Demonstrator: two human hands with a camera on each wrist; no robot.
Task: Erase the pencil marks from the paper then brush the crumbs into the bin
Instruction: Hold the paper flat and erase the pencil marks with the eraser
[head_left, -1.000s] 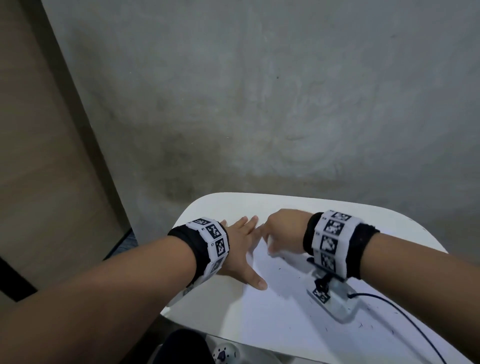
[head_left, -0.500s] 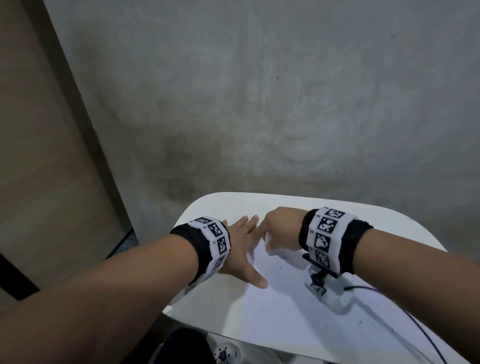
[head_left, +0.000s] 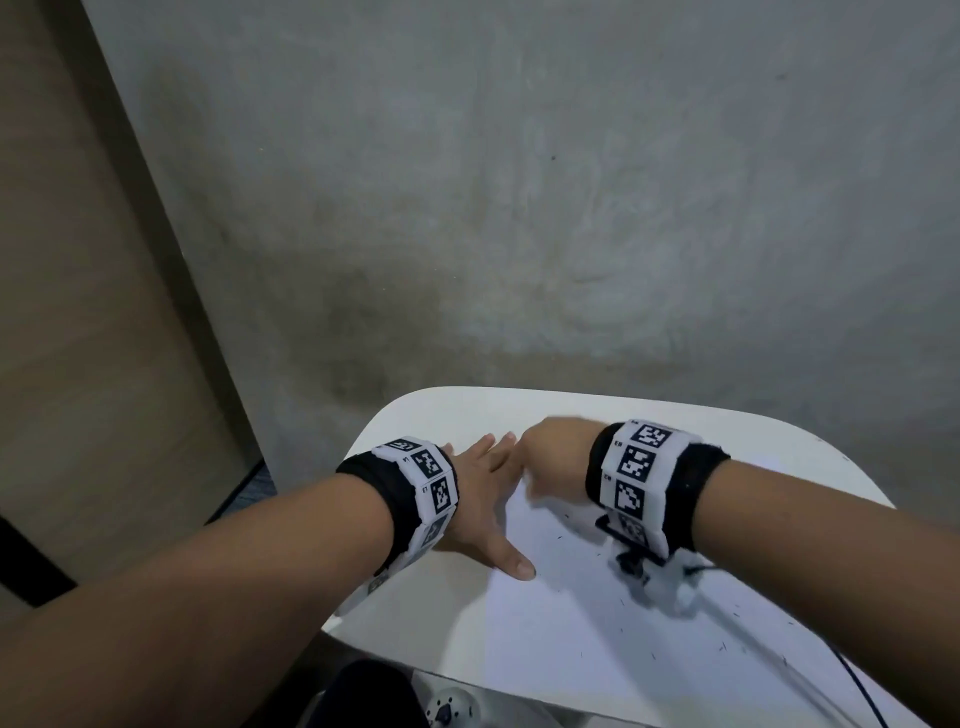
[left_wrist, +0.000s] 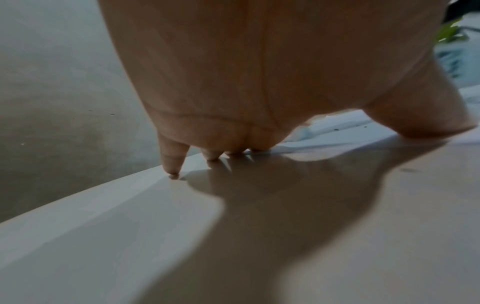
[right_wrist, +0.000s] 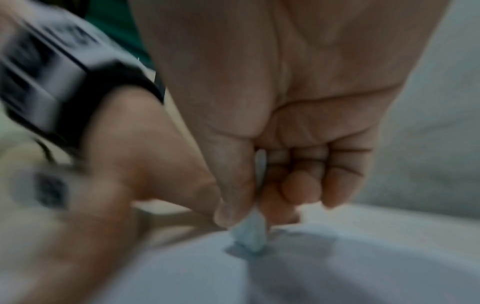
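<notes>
While the right hand (right_wrist: 259, 144) pinched the eraser (right_wrist: 249, 238) onto the paper's (head_left: 571, 623) far edge and the left hand (head_left: 483, 499) lay flat, fingers straight, holding the sheet on the table (head_left: 779, 447), erasing seemed underway, with scattered crumbs (head_left: 722, 647) nearer needing brushing next.

The left wristband (head_left: 427, 488) carries black-and-white square code tags with a tiny mark beside one, seemingly "E3". The right wristband (head_left: 636, 465) has like tags and a small mark at its 9 o'clock edge, too small to read. No other text.
</notes>
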